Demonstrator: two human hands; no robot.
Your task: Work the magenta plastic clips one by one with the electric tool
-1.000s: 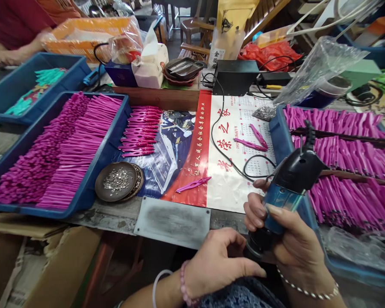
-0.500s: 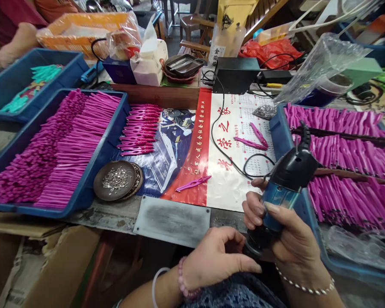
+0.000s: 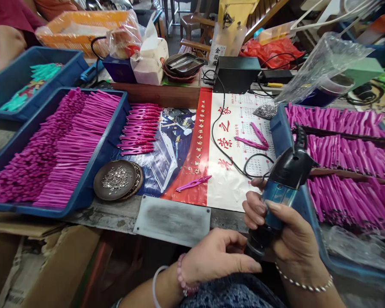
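light: soft illumination is covering the bench (image 3: 112, 219) | shadow: space beneath (image 3: 157, 259) is lying dark | glare: glossy poster (image 3: 165, 164) and clear bag (image 3: 321, 64) are catching highlights | focus: tool (image 3: 279, 193) is appearing clear, right tray (image 3: 353, 267) is softening | distortion: left tray (image 3: 67, 211) is stretching edgeward

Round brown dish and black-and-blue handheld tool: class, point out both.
Round brown dish (image 3: 113, 195): head view, bare part near rim.
Black-and-blue handheld tool (image 3: 278, 193): head view, blue middle section.
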